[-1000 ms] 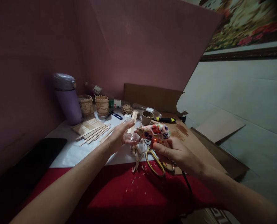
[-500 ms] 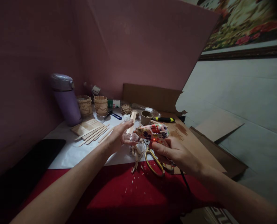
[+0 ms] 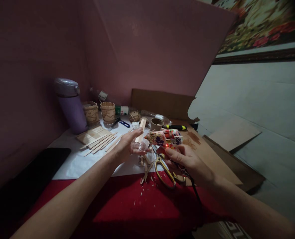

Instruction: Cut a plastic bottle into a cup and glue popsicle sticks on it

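Observation:
My left hand (image 3: 127, 144) is closed around a clear plastic piece (image 3: 143, 146), which looks like a cut bottle part, with a flat craft stick (image 3: 141, 131) upright against it under my thumb. In my right hand (image 3: 187, 159) is a flower-patterned glue gun (image 3: 164, 137) with a lit red light, its nozzle pointing left at the plastic piece. Whether the nozzle touches it I cannot tell. Beneath the glue gun lie gold-handled scissors (image 3: 164, 172), beside a small heap of stick offcuts (image 3: 145, 166).
Loose craft sticks (image 3: 100, 142) lie on white paper at left. Behind stand a purple tumbler (image 3: 71, 109), two carved-looking cups (image 3: 107, 113) and a brown pot (image 3: 156, 124). A blue cutter (image 3: 124, 123), a yellow-black knife (image 3: 176, 127) and twine (image 3: 135, 116) lie near. A black cord (image 3: 196, 191) hangs from the glue gun.
The glue gun has shifted slightly right and tilted, showing more of the scissors and cord below. My left hand keeps its hold on the plastic piece and craft stick.

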`<action>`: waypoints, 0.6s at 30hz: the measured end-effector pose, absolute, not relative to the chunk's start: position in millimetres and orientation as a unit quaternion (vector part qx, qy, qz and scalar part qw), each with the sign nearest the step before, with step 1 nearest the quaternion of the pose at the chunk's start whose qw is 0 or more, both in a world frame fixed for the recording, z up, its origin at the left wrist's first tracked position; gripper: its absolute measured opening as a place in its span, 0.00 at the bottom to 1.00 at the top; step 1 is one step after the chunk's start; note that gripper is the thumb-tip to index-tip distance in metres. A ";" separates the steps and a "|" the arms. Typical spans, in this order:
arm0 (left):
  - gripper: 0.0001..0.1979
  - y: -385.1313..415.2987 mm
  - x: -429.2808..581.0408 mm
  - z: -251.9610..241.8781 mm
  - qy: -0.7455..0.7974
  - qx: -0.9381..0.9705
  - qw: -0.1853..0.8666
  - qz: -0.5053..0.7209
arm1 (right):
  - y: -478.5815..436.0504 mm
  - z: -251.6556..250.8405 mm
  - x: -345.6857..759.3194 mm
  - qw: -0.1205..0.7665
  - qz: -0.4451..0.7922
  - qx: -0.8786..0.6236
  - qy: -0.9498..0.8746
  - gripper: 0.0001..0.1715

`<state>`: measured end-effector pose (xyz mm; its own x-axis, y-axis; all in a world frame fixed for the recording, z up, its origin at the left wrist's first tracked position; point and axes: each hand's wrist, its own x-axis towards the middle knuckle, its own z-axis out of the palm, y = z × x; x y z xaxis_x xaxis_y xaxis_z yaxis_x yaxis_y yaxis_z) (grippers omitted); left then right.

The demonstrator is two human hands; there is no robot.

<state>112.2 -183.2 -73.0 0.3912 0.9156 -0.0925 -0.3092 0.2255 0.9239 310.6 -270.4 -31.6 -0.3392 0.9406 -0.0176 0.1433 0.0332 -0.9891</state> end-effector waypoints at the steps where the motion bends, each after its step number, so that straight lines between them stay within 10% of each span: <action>1: 0.31 -183.4 112.3 -72.7 0.340 0.445 0.705 0.434 | -270.2 -31.7 310.7 0.370 0.536 -0.440 -0.618 0.31; 18: 0.34 -185.4 111.7 -68.9 0.345 0.414 0.737 0.408 | -269.0 -33.0 311.6 0.368 0.520 -0.448 -0.627 0.30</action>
<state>111.7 -185.4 -68.9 0.4283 0.8874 -0.1704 -0.3161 0.3238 0.8918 311.6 -269.0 -33.0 -0.3285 0.9445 -0.0043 0.1788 0.0577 -0.9822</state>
